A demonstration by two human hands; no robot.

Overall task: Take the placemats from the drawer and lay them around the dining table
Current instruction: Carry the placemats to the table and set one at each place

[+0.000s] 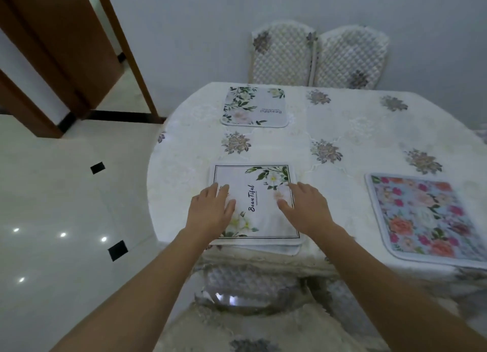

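A white placemat with green leaves and the word "Beautiful" (259,178) lies at the near edge of the dining table (355,130). My left hand (212,209) rests flat on its left side and my right hand (307,207) on its right side, fingers straight. A second white floral placemat (254,106) lies at the table's far left. To the right, at the near edge, sits a blue placemat with pink and orange flowers (424,217). The drawer is out of view.
Two quilted chair backs (316,56) stand against the wall beyond the table. A chair with a quilted cover (250,286) is tucked under the near edge below my hands. Glossy white floor tiles (66,207) and a brown door frame (126,48) lie to the left.
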